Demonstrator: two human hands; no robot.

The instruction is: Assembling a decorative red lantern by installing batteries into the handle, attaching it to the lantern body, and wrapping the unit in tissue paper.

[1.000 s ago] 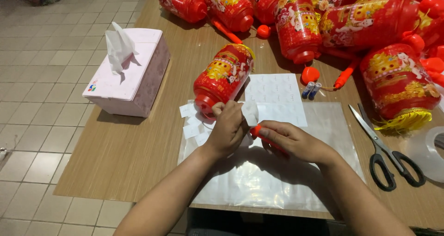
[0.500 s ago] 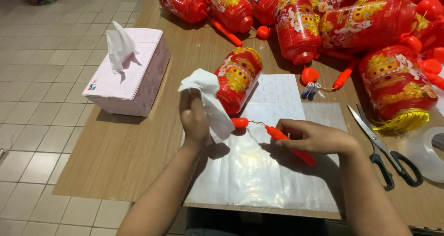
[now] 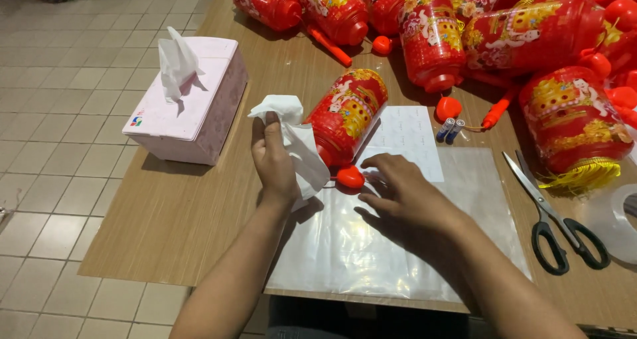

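Wooden tabletop (image 3: 186, 233), its left and near edges bordering tiled floor (image 3: 60, 179), with bare room at the near-left corner; red lanterns (image 3: 531, 33) crowd the far right. Pink tissue box (image 3: 192, 113), one tissue (image 3: 174, 61) standing from its slot, lies beside a fallen red lantern (image 3: 345, 116). The left hand (image 3: 273, 160) grips a crumpled white tissue (image 3: 295, 143); the right hand (image 3: 408, 196) rests fingers spread and empty on a clear plastic sheet (image 3: 371, 246), near scissors (image 3: 557, 219).

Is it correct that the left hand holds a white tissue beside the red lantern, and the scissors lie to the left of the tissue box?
Not quite. The left hand does hold the white tissue beside the red lantern, but the scissors lie far to the right of the tissue box, near the table's right edge. The head view shows this.
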